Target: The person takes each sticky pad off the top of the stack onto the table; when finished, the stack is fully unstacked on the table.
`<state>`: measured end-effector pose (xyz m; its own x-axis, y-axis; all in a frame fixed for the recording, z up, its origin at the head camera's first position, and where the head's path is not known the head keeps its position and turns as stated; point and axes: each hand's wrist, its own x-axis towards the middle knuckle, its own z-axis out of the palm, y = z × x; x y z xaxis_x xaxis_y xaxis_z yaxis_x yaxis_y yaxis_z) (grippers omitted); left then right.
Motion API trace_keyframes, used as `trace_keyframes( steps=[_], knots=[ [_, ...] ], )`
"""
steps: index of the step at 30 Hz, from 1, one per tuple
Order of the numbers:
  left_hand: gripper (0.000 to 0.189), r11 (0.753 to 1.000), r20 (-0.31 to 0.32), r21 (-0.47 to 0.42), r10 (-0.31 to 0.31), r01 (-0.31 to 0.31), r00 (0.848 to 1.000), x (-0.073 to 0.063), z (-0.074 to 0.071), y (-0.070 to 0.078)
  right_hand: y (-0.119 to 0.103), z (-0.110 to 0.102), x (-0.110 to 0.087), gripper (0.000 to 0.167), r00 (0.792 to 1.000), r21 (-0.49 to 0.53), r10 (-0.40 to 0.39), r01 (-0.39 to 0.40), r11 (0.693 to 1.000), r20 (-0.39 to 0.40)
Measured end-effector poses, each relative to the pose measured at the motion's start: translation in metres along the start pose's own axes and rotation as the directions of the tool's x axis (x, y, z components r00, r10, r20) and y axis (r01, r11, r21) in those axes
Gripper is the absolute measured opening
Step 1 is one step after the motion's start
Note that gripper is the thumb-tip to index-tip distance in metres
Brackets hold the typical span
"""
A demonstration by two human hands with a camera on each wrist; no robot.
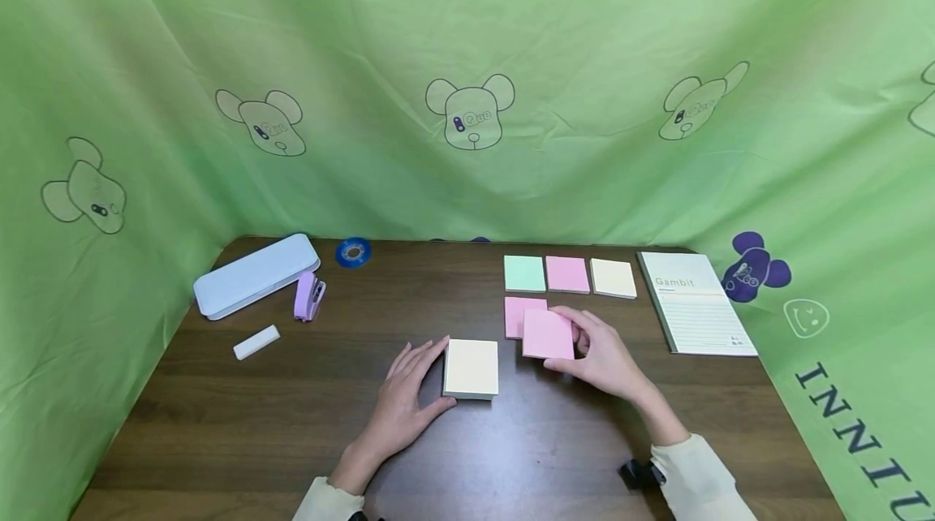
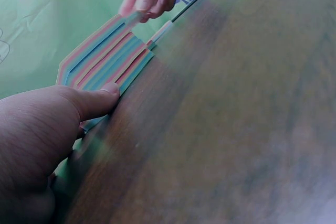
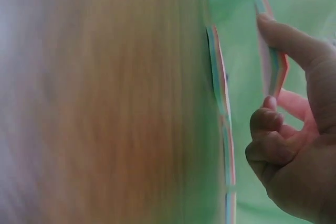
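Observation:
My right hand (image 1: 599, 350) pinches a pink-topped sticky note pad (image 1: 548, 334) between thumb and fingers. The right wrist view shows coloured layers along the held pad's (image 3: 274, 61) edge. In the head view it overlaps another pink pad (image 1: 514, 312). On the left, a thick cream-topped stack of sticky notes (image 1: 471, 368) stands on the table. My left hand (image 1: 398, 407) holds that stack at its left side, thumb at the near corner and a finger at the far corner. Striped pink, yellow and blue layers show on the stack (image 2: 100, 59) in the left wrist view.
Behind lie a green pad (image 1: 524, 273), a pink pad (image 1: 567, 274) and a cream pad (image 1: 613, 278) in a row. A notebook (image 1: 694, 302) lies far right. Leftward are a pale blue case (image 1: 256, 276), purple stapler (image 1: 309, 296), white eraser (image 1: 256, 342) and blue tape roll (image 1: 354, 252).

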<state>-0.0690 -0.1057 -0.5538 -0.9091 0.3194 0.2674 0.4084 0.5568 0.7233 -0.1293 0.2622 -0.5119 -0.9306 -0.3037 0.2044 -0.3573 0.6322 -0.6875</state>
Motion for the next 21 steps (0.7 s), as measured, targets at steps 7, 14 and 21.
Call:
trace_keyframes(
  steps=[7,14,21],
  knots=[
    [0.103,1.000,-0.007,0.026,0.010,-0.010,1.000,0.000,0.001,0.001,0.030,-0.020,0.003,0.079,0.997,-0.042,0.078,-0.077,0.996,0.018],
    [0.097,1.000,0.009,0.022,-0.010,0.010,1.000,0.000,0.001,0.001,0.048,-0.032,0.010,0.083,0.994,-0.088,0.101,-0.097,0.991,0.046],
    [0.096,1.000,0.015,0.001,-0.018,0.018,1.000,0.001,0.000,0.001,0.051,-0.036,0.016,0.089,0.992,-0.174,0.094,-0.078,0.982,0.085]
  ],
)
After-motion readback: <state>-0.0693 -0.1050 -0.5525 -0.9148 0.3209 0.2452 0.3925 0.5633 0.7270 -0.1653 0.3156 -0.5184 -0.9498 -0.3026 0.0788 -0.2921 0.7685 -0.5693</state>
